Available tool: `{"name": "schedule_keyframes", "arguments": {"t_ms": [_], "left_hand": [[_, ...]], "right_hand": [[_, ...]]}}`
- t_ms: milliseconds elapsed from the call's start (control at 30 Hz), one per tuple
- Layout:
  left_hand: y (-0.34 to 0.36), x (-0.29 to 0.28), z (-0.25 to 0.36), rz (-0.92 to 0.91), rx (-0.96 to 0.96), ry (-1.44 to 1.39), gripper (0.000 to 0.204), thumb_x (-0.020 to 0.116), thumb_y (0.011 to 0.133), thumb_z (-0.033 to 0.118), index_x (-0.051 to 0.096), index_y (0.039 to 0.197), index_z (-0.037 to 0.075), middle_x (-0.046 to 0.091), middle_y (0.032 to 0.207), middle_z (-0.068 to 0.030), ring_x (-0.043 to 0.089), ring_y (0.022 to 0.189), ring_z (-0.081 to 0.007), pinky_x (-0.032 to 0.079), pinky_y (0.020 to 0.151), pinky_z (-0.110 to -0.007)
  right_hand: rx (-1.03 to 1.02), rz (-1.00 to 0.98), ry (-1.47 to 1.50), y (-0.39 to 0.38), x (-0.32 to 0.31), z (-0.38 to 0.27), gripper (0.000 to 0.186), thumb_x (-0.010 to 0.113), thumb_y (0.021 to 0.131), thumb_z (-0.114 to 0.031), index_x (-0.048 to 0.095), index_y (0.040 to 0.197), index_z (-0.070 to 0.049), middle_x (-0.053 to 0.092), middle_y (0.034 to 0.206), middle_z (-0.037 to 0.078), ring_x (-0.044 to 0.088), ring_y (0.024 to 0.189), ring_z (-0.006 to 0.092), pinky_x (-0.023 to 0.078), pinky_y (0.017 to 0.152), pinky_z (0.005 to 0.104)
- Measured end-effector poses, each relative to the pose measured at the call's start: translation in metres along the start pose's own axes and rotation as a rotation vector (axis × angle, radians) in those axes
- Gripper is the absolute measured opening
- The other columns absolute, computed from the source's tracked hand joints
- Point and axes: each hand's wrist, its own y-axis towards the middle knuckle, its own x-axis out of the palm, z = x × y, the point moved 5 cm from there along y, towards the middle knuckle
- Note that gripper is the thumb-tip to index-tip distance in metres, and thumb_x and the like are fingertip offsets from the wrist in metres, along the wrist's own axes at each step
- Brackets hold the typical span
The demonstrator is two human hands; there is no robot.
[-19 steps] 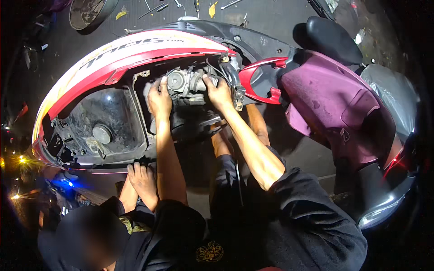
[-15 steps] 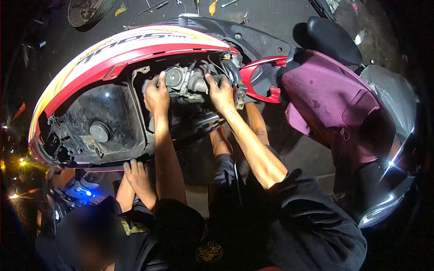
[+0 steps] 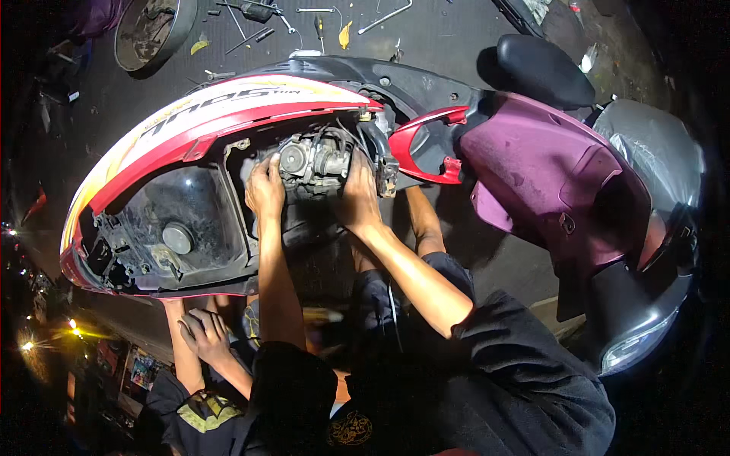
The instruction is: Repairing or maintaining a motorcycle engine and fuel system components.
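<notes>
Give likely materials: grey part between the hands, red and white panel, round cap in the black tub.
Grey part: probably cast metal, dull; chunky, grimy contours.
Red and white panel: likely plastic, painted look; thin edge, moulded tab.
Round cap: plastic or metal, dull grey; plain face, can't tell which.

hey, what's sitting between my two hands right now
In the head view, a grey metal engine part lies between the left hand and right hand.

Bold dark lettering [image 3: 217, 106] runs along the white band of the scooter's side panel [image 3: 171, 137], with smaller dark characters at its right end. A round gold emblem [image 3: 350, 429] stands on the black shirt [image 3: 532, 387], its fine detail too small to read.
</notes>
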Motion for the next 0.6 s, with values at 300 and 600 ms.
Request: {"name": "schedule_keyframes", "arguments": {"t_ms": [300,600], "left_hand": [[-0.002,-0.004,0.01,-0.02,-0.003,0.008,0.043,0.051,0.089,0.046,0.068,0.105,0.009,0.064,0.107,-0.0152,0.06,0.101,-0.0352,0.046,0.086,-0.042],[0.0,-0.009,0.015,-0.049,-0.064,-0.056,0.056,0.052,0.086,0.055,0.065,0.11,0.005,0.062,0.11,-0.0203,0.058,0.105,-0.0368,0.044,0.089,-0.042]], "right_hand": [[0.19,-0.255,-0.085,0.041,0.013,0.023,0.078,0.068,0.069,-0.023,0.032,0.13,0.009,0.043,0.128,0.029,0.043,0.119,0.0399,0.035,0.103,0.0401],[0.08,-0.143,0.114,0.053,-0.001,0.012,0.052,0.068,0.062,-0.011,0.051,0.108,0.006,0.06,0.102,0.027,0.057,0.102,0.0406,0.046,0.089,0.0438]]}}
